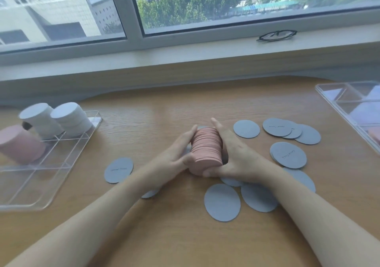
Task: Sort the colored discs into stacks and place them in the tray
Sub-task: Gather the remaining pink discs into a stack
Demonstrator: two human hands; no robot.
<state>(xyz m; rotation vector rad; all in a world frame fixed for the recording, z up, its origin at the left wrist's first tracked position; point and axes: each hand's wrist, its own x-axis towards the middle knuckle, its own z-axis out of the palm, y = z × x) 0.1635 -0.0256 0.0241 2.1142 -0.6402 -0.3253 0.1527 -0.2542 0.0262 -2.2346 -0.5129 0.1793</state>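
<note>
Bench [185, 236], wood; clear divided tray [51, 176] at far left, holding two white stacks and one pink; loose grey discs [222, 203] lie scattered around the hands. Pink stack [207, 147], mid-bench, squeezed between left hand [178, 155] and right hand [236, 157], fingers curled around its sides; advisable to square the edges, keep pressure even and carry level to a free compartment.

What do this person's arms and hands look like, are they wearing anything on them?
Both forearms are bare right down to the bottom of the picture: no sleeves show. The left hand and the right hand wear no gloves, and no ring, watch, bracelet or marking is visible on either hand or wrist.
</note>
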